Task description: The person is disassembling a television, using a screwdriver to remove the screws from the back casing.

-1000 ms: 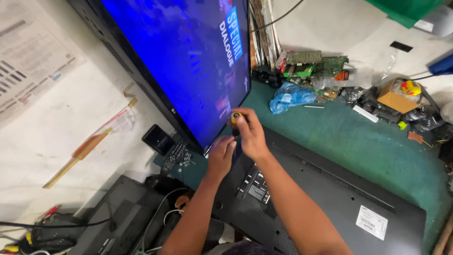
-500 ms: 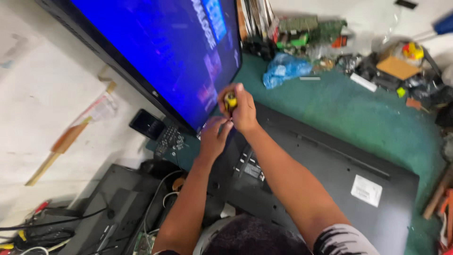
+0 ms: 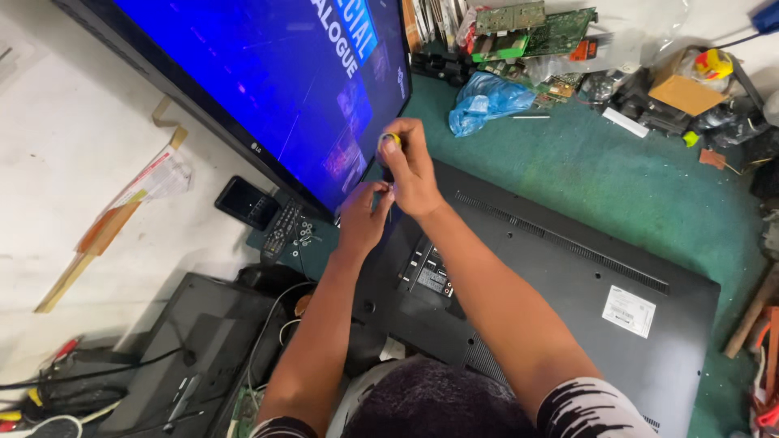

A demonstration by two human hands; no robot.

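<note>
Plainly, the biggest thing here is the lit television, leaning on the left of the green worktop with its blue screen glowing; beside it, nearer and to the right, lies one black television back cover, flat, with a white label on it; a second dark panel sits at the near left among loose cables. Over the far left corner of the back cover the two hands meet: the right hand is closed round a screwdriver with a yellow-capped handle, held upright, its tip hidden behind the fingers; the left hand is pinched just below it, fingertips together as if on something small, though I cannot tell what.

As I judge it, the risk is a slip; the lit screen stands just beside the tool, so a driver that jumps off its seat could strike the glass, and a small part let go could drop out of sight.

By count: one remote control, one small dark device beside it, one blue plastic bag at the far side, and at least two green circuit boards beyond it.
</note>
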